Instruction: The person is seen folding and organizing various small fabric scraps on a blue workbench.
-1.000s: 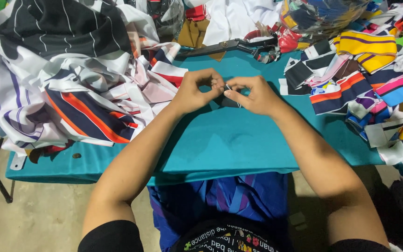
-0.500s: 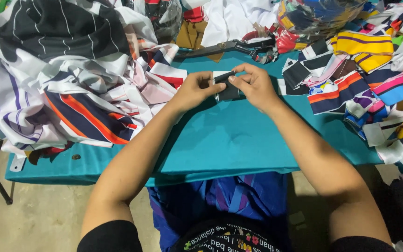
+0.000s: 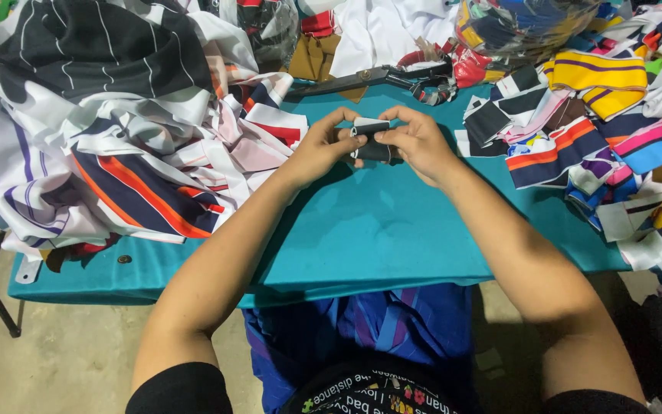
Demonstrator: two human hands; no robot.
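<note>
While the teal-covered worktop [image 3: 362, 230] fills most of the scene, a big heap of striped cloth [image 3: 109, 130] in black, white, navy and orange lies piled on its left part. On the right part of the worktop sits a smaller scatter of striped fabric pieces [image 3: 576, 130] in yellow, black, pink and purple. Toward the far edge of the worktop, a pair of large dark shears [image 3: 377, 77] lies just beyond the hands. Near the middle of the worktop, toward its far side, the left hand [image 3: 319, 146] and the right hand [image 3: 419, 142] are drawn together, fingers closed on either end of a small black fabric strip with a white edge [image 3: 369, 138]. That strip is held just above the teal cover, between the heap and the scatter.
</note>
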